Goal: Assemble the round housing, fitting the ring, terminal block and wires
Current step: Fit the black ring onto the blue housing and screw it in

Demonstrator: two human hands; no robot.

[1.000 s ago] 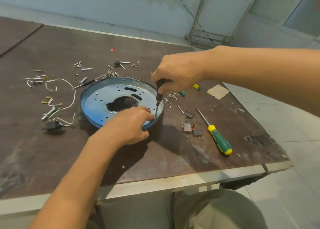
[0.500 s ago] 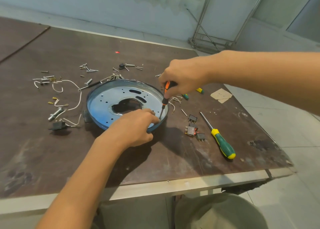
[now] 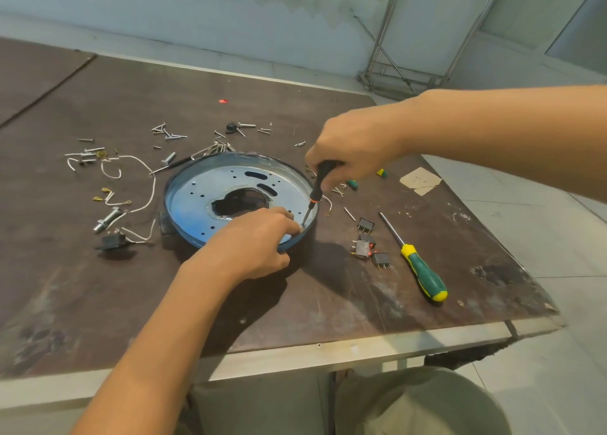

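Head camera view, looking down at a dark brown, scuffed board worktop (image 3: pixel 98 286) with a pale metal strip along its near edge. Near the middle lies the round housing, a shallow shiny metal pan with a blue tint (image 3: pixel 203 198), open side up, with drilled holes and an irregular cut-out at its centre.

The right hand (image 3: pixel 354 152) is clenched around a black-handled screwdriver with an orange band (image 3: pixel 317 191), held almost upright, its tip down inside the housing by the right rim. The left hand (image 3: pixel 259 244) lies over the housing's near rim with bent fingers, their tips meeting at the driver's tip. Whether they pinch anything is too small to tell.

Left of the housing are loose white wires (image 3: pixel 144 185) and a silver bolt (image 3: pixel 108 219); beyond it, scattered small screws (image 3: pixel 167 132). To the right lie small black switches (image 3: pixel 364 247) and a green-and-yellow screwdriver (image 3: pixel 423 273).

Behind the worktop stand a pale stained wall (image 3: pixel 197 17) and a bare metal frame (image 3: pixel 410 76). The floor (image 3: pixel 542 352) at right is light tile.
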